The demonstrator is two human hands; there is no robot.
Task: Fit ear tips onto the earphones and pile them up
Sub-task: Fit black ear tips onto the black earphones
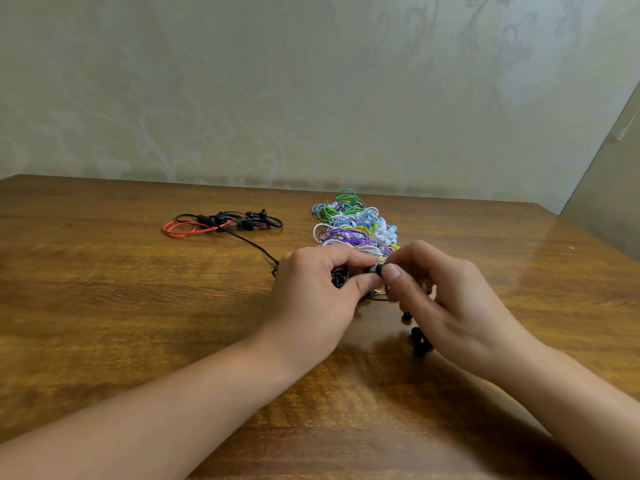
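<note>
My left hand (318,289) pinches a black earphone (338,278) between thumb and fingers at the table's middle. My right hand (446,299) pinches a small black ear tip (378,270) against the earphone's end. The two hands meet fingertip to fingertip. The earphone's black cable (256,247) trails left and back to a small pile of black and red earphones (221,223). A big heap of coloured earphones (353,223) lies just behind my hands. Several loose black ear tips (419,341) sit on the table under my right hand.
The brown wooden table (138,323) stands against a patterned wall (311,81). Its right edge runs diagonally near a side panel (609,209).
</note>
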